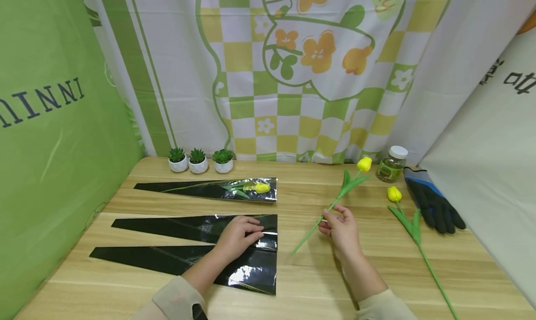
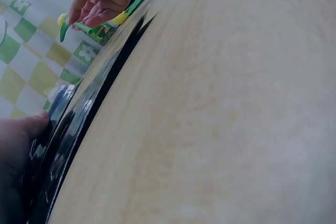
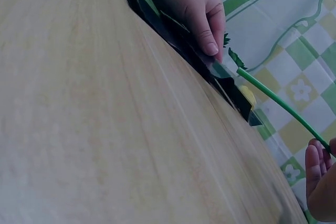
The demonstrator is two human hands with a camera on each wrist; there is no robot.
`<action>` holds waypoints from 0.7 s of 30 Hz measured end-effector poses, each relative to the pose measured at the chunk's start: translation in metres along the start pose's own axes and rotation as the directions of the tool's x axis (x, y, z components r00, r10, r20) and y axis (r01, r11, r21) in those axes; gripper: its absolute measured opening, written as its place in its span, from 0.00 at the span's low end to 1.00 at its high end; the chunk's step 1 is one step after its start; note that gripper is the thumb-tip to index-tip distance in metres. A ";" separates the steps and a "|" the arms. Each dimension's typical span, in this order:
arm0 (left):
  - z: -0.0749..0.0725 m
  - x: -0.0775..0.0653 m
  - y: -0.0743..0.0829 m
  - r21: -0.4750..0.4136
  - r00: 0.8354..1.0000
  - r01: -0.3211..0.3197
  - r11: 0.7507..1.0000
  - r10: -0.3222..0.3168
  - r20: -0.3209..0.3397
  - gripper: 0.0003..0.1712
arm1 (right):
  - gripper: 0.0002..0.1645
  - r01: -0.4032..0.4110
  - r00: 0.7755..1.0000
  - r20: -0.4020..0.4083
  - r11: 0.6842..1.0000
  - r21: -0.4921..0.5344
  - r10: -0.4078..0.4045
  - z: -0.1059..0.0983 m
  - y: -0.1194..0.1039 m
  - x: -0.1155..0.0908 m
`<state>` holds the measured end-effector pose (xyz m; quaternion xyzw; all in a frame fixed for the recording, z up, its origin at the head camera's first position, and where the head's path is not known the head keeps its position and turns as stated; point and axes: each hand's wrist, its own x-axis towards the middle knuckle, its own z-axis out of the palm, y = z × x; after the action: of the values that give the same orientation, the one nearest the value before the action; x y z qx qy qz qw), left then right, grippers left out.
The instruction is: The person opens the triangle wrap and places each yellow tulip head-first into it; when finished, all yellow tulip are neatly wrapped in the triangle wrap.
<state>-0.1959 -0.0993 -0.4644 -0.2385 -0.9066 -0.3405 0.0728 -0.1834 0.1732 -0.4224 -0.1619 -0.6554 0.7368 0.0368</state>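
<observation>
We hold yellow tulip with green stem and leaves (image 1: pixel 342 192) in our right hand (image 1: pixel 342 229), thumb and fingers pinching stem. Our left hand (image 1: pixel 237 238) rests on middle long, pointed, shiny black plastic sleeve (image 1: pixel 188 228) — we cannot tell if it pinches too. Sleeve lies on pale wooden table (image 1: pixel 305 287), left of tulip, long way running side to side: thin tip left, wide end right. Tulip slants — flower away to right, bare stem end back toward us, just beside wide end. Left hand nearer sleeve; right hand past wide end.
</observation>
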 end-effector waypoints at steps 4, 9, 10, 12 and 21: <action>0.000 0.001 0.000 -0.029 1.000 0.026 0.999 -0.026 0.000 0.11 | 0.21 0.004 1.000 -0.011 0.999 0.034 -0.004 0.002 0.001 0.001; 0.002 0.002 -0.001 0.008 0.999 0.039 0.999 -0.040 0.013 0.12 | 0.19 0.009 0.999 -0.041 0.999 0.046 -0.007 0.005 0.002 0.004; 0.002 0.002 -0.002 0.013 0.999 0.044 0.999 -0.044 0.010 0.12 | 0.19 0.010 0.999 -0.045 0.999 0.046 -0.008 0.006 0.003 0.005; 0.002 0.002 -0.001 0.015 0.998 0.059 0.998 -0.059 0.003 0.12 | 0.20 0.011 0.999 -0.052 0.999 0.050 -0.008 0.007 0.003 0.005; 0.003 0.002 0.000 -0.014 0.995 0.093 0.996 -0.094 -0.034 0.11 | 0.20 0.023 0.996 -0.088 0.996 0.083 -0.016 0.011 0.007 0.010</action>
<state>-0.1975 -0.0967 -0.4664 -0.1904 -0.9131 -0.3534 0.0710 -0.1951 0.1649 -0.4307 -0.1859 -0.6232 0.7555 0.0794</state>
